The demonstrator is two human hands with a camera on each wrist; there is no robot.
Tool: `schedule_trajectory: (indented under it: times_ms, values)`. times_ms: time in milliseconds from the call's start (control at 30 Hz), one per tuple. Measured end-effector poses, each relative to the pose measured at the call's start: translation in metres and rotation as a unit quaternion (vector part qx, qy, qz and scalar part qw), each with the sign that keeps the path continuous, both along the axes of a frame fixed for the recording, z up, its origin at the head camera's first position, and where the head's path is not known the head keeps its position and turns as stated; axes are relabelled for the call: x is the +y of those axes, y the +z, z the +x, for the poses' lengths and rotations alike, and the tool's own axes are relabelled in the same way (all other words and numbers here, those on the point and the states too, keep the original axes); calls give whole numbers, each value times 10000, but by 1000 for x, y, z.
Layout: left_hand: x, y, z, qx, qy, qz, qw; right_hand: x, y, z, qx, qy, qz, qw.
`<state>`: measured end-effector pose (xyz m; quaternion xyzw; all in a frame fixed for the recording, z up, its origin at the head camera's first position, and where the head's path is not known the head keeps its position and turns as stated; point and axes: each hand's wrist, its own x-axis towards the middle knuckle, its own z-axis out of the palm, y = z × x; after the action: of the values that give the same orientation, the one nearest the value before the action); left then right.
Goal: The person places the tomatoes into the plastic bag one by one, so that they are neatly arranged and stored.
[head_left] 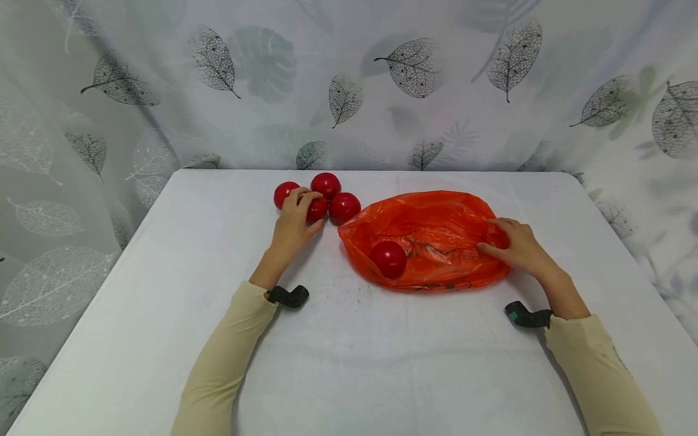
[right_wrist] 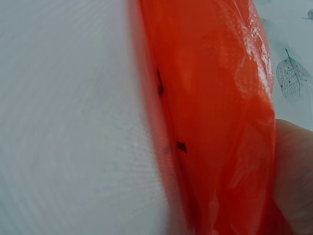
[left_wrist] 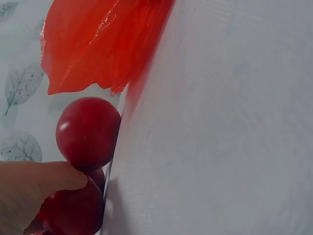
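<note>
My left hand [head_left: 294, 224] grips a glossy red ball [head_left: 317, 209] on the white table; in the left wrist view the thumb [left_wrist: 63, 177] lies against that ball [left_wrist: 73, 210]. Three similar balls are clustered about it: one on the left [head_left: 285, 194], one behind [head_left: 326, 184] and one on the right [head_left: 344, 208]. An orange-red plastic bag [head_left: 436, 206] lies with its mouth spread, and another red ball [head_left: 388, 259] sits inside. At the bag's right end, my right hand [head_left: 518, 245] reaches over the rim, thumb and fingers apart, touching the plastic.
The white table [head_left: 382, 363] ends at a back edge just beyond the balls. A leaf-printed curtain [head_left: 349, 139] hangs behind it and along both sides. Each wrist wears a black camera mount, the left one [head_left: 289, 297] and the right one [head_left: 527, 316].
</note>
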<state>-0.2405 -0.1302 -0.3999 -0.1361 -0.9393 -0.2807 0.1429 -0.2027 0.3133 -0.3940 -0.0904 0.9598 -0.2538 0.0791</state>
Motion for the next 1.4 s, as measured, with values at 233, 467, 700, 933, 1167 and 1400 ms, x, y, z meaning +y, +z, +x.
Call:
schedule_trajectory:
  times_ms: [233,467,700,933,1167,1400]
  values:
    - [0,0,0,63,-38,49,10000,0,-3,-1,29,-14,-17,10000]
    - [1,-1,1,129,-72,81,9999,2,-3,-1,-3,-58,44,10000]
    - [2,3,4,301,-91,93,9995,2,-4,-1,-23,-65,76,9999]
    - [4,10,7,557,-145,154,9982,2,-3,-1,-66,-73,94,9999]
    - [9,17,12,811,-262,346,9958,3,-2,-2,-18,-25,29,10000]
    - [15,23,17,992,-474,501,9927,3,-2,0,22,-16,40,10000]
